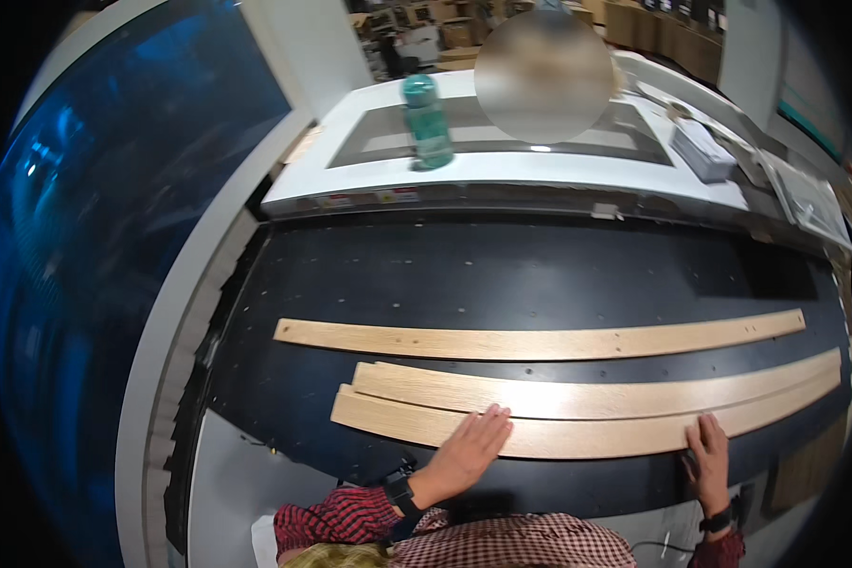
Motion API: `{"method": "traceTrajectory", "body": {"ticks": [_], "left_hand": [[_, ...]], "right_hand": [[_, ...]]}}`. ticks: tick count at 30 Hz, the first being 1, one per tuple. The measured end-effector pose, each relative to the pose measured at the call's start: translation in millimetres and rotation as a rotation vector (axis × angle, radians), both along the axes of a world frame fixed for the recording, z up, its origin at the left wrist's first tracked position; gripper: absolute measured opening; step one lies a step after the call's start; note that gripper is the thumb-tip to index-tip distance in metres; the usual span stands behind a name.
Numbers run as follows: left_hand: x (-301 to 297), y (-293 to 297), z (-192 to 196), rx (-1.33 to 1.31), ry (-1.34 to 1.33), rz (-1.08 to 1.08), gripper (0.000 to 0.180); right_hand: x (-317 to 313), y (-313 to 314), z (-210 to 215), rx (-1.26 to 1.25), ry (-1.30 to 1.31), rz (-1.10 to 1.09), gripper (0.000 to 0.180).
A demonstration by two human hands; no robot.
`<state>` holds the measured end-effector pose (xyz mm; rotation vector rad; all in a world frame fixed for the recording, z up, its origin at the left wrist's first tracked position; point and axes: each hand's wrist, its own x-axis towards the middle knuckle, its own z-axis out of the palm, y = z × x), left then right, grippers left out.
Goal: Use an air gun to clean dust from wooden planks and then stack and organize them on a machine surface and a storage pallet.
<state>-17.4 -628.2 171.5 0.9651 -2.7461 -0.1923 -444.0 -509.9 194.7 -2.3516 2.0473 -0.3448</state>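
Observation:
Three long light-wood boards lie across a black work table. Closest to me is the near board (587,439), set against the middle board (596,399) with a thin dark line between them; their left ends are staggered. A narrower far board (502,342) lies apart behind them, with small dark marks or holes along it. My left hand (469,450) rests open on the near board, fingers stretched out together. My right hand (708,456) is at that board's near edge further right, fingers extended over the wood and slightly bent. Neither hand grasps anything.
The black table (398,270) has small spots or holes. Behind it a white ledge (312,175) carries a green bottle (428,123) and a white box (702,150) at right. A blurred person (544,80) is beyond. A blue panel (142,189) stands left.

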Motion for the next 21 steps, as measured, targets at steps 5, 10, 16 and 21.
{"method": "traceTrajectory", "body": {"ticks": [5, 10, 16, 21], "left_hand": [[3, 3, -5, 0.008, 0.126, -0.098, 0.051], [29, 4, 16, 0.242, 0.156, -0.076, 0.054], [51, -69, 92, 0.124, 0.202, -0.118, 0.059], [65, -176, 92, 0.039, 0.096, 0.002, 0.068]], "right_hand": [[-81, 34, -26, -0.064, 0.109, -0.210, 0.081], [-72, 10, 9, 0.051, 0.010, -0.232, 0.071], [-42, -41, 72, -0.028, 0.099, -0.168, 0.057], [-20, -159, 75, -0.353, 0.123, 0.073, 0.021]]}}
